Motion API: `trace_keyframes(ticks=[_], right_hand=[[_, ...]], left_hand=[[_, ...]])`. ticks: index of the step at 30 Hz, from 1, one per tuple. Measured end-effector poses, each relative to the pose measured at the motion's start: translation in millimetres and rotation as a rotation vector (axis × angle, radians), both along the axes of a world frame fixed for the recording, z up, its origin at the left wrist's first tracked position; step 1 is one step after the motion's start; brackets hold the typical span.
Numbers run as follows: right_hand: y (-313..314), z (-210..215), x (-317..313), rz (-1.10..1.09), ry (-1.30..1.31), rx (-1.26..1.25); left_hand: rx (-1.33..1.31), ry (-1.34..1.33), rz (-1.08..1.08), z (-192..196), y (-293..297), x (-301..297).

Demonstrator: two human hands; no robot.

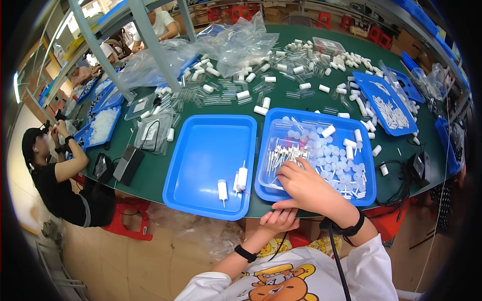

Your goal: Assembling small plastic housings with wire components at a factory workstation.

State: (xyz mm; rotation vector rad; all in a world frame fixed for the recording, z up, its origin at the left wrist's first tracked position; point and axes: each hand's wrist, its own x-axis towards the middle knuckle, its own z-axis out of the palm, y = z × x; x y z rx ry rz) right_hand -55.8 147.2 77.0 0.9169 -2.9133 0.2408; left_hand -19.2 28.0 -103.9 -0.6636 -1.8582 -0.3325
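Note:
My right hand (307, 186) reaches over a clear plastic box (275, 131), its bent fingers at a heap of thin white-and-metal pins (286, 153). What those fingers pinch, if anything, is hidden. Just below, my left hand (279, 219) is curled at the near edge of the right blue tray (370, 188), close under the right wrist; its contents are hidden. Beside the box in that tray lie translucent round caps (334, 163), several white cylinders (350, 152) and small white pegs (359, 193). The left blue tray (201, 160) holds a few white cylinders with thin tips (222, 190).
Glass tubes (216, 98) and white cylinders (305, 86) are scattered across the green table (150, 178). Another blue tray (385, 113) of white pieces sits far right. Metal posts (153, 45), plastic bags (241, 45) and black cables (396, 190) surround the area. A person (57, 175) works at left.

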Motion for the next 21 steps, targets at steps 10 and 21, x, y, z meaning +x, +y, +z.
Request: trace_keyframes(ticks=[10,21], right_hand=[[0.1,-4.4,-1.0,0.027,0.124,-0.039],[0.7,-2.1,-1.6,0.035,0.049,-0.048]], left_hand=[[0.013,-0.028,-0.012,-2.5,0.2,0.8],[0.019,-0.026,-0.012,-5.4,0.6,0.5]])
